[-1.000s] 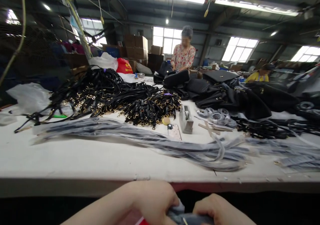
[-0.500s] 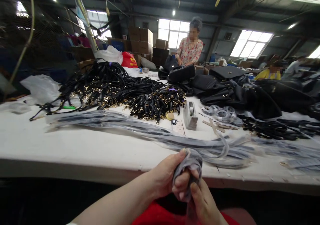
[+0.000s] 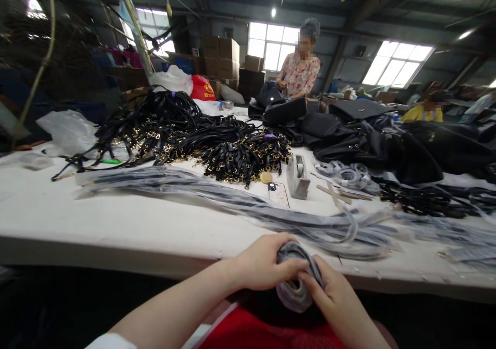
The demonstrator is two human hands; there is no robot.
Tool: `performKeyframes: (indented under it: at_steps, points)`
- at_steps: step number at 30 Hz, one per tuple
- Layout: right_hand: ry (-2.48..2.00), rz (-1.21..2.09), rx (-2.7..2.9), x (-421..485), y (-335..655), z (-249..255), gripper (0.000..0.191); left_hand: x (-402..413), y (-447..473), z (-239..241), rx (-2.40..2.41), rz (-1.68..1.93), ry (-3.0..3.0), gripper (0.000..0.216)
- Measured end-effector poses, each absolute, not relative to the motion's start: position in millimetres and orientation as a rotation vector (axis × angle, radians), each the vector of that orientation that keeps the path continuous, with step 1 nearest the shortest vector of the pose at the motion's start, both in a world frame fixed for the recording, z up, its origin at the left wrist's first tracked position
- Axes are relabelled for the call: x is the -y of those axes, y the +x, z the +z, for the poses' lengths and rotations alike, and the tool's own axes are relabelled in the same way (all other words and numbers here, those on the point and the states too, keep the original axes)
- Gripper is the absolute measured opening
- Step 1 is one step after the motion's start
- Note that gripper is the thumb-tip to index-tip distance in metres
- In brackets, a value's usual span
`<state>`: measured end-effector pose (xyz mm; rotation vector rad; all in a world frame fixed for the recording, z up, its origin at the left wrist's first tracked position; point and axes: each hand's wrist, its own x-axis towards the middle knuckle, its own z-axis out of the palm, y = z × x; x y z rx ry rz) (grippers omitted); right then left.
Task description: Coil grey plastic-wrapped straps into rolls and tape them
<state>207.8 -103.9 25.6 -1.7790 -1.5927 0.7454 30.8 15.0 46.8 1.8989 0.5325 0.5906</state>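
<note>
Between my two hands is a rolled-up strap (image 3: 293, 298) in cloudy plastic wrap, coiled into a ring, with a bit of gold metal showing at its centre. My left hand (image 3: 267, 263) curls over its top and left side, thumb across the face of the coil. From the right, my right hand (image 3: 323, 284) grips the edge, its thumb close to the left thumb. Both hands are in front of the table's near edge, above a red garment. Just beyond them, long plastic-wrapped straps (image 3: 248, 207) lie stretched across the white table (image 3: 127, 230).
A tape dispenser (image 3: 298, 177) and a phone (image 3: 278, 195) sit past the wrapped straps. Black straps with gold buckles (image 3: 228, 157) are heaped behind. Several wrapped coils (image 3: 346, 176) lie at right, near black bags (image 3: 372, 142). Across the table stands a person (image 3: 300, 70) in a flowered shirt.
The wrapped strap has gone from a loose bundle around my fingers to a neater coil. My left thumb has come over its face, and my right hand has shifted to its right edge.
</note>
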Motion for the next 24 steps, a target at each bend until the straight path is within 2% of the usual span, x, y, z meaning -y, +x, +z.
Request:
performKeyframes:
  at_steps: [3, 6, 11, 15, 17, 21, 24]
  points:
    - [-1.808, 0.707, 1.576, 104, 201, 27, 0.039, -9, 31, 50, -0.543, 0.458, 1.893, 0.030]
    - [-1.712, 0.764, 1.482, 105, 196, 27, 0.038, -5, 35, 47, -0.547, 0.630, 1.718, 0.024]
    - [-1.491, 1.097, 1.238, 109, 185, 22, 0.056, -7, 36, 45, -0.603, 0.930, 1.529, 0.028]
    - [-1.435, 1.302, 1.137, 112, 182, 22, 0.056, -14, 33, 47, -0.635, 0.984, 1.399, 0.031]
    - [-1.440, 1.214, 1.179, 110, 187, 23, 0.048, -17, 31, 47, -0.654, 1.020, 1.429, 0.029]
    - [-1.538, 0.812, 1.318, 103, 205, 24, 0.037, -20, 29, 46, -0.667, 1.128, 1.594, 0.023]
    - [-1.589, 0.792, 1.180, 106, 210, 23, 0.037, -20, 28, 48, -0.663, 1.174, 1.703, 0.021]
